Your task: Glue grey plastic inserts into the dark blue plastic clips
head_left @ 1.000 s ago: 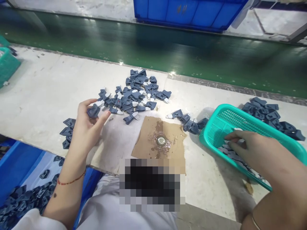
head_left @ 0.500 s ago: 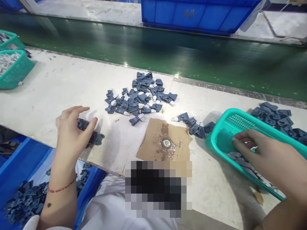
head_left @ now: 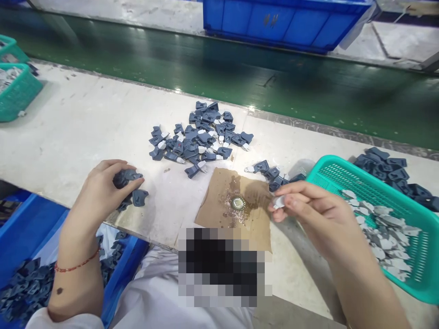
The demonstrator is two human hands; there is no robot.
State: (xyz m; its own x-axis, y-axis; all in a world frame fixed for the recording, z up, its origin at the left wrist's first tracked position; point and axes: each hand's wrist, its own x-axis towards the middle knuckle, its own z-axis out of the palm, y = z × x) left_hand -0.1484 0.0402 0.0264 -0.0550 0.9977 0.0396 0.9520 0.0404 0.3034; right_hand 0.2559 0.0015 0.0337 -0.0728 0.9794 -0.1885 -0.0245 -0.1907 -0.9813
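My left hand (head_left: 108, 185) is curled round a dark blue plastic part (head_left: 130, 175) at the table's near edge. Its thumb lies along the front of the part, and more of these parts (head_left: 140, 198) lie against and below the fingers. Between thumb and fingertips, my right hand (head_left: 312, 205) pinches a small whitish plastic piece (head_left: 279, 201). That hand hovers between a green basket (head_left: 416, 253) of similar pale pieces (head_left: 387, 228) and a brown cardboard sheet (head_left: 214, 196). On the cardboard sits a small round metal dish (head_left: 238, 204), with wet stains around it.
A heap of blue parts, several with white pieces attached (head_left: 202, 137), lies mid-table. More blue parts (head_left: 387, 169) lie behind the basket. A blue bin (head_left: 128, 265) of parts stands below left. Beyond the table runs a green conveyor belt (head_left: 154, 59), with a blue crate (head_left: 284, 23) behind.
My right hand has come out of the green basket leftward, now with a whitish piece in its fingers. My left hand has closed round a blue part.
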